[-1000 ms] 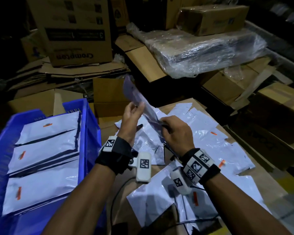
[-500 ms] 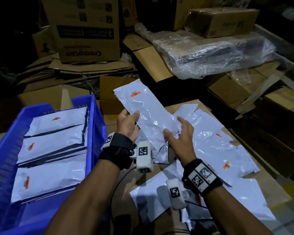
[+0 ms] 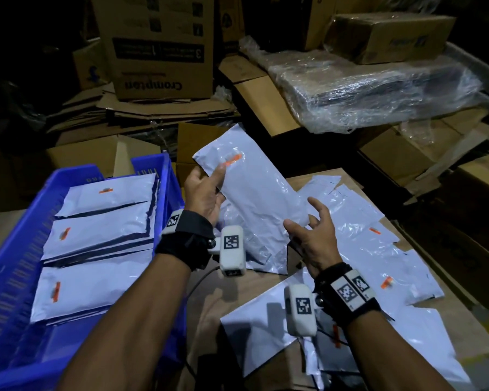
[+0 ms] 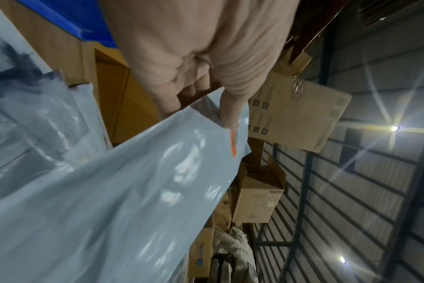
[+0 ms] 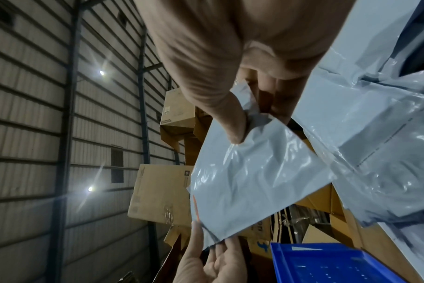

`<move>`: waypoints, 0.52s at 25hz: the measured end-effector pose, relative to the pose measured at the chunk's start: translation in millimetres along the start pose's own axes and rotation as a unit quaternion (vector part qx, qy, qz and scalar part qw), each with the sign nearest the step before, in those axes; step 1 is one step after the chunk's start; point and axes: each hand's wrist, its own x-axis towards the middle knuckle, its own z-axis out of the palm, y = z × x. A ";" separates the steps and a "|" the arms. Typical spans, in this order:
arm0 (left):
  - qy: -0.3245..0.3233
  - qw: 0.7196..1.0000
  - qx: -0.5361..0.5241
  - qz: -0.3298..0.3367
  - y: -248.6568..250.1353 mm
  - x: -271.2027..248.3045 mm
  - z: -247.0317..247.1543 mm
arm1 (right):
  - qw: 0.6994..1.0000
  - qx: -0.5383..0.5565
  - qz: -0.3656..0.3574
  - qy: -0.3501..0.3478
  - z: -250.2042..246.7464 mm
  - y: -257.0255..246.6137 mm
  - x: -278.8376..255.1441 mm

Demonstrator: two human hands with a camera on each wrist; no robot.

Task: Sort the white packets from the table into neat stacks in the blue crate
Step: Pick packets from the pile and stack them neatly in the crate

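From the head view, I judged the white packet (image 3: 254, 198) a light, floppy, glossy film bag, likely to slip and sag, so the corners and short edges looked the best places to take it. It hung in the air between the blue crate (image 3: 9, 266) and the table (image 3: 266, 371), above the loose packets (image 3: 378, 249). My left hand (image 3: 203, 197) pinched its upper corner near the orange tab (image 3: 232, 160); my right hand (image 3: 315, 235) met the lower end, fingers spread

In the left wrist view, thumb and fingers (image 4: 229, 113) were clamped on the film's edge just above the tab, and the sheet draped away slackly

In the right wrist view, my thumb (image 5: 232, 124) pressed a crumpled corner against the fingers behind it, so that hand gripped too, lightly
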 end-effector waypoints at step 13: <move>-0.013 0.922 0.370 0.115 69.6 14.5 -33.3 | 0.999 0.003 -0.043 0.000 0.2 -11.9 8.0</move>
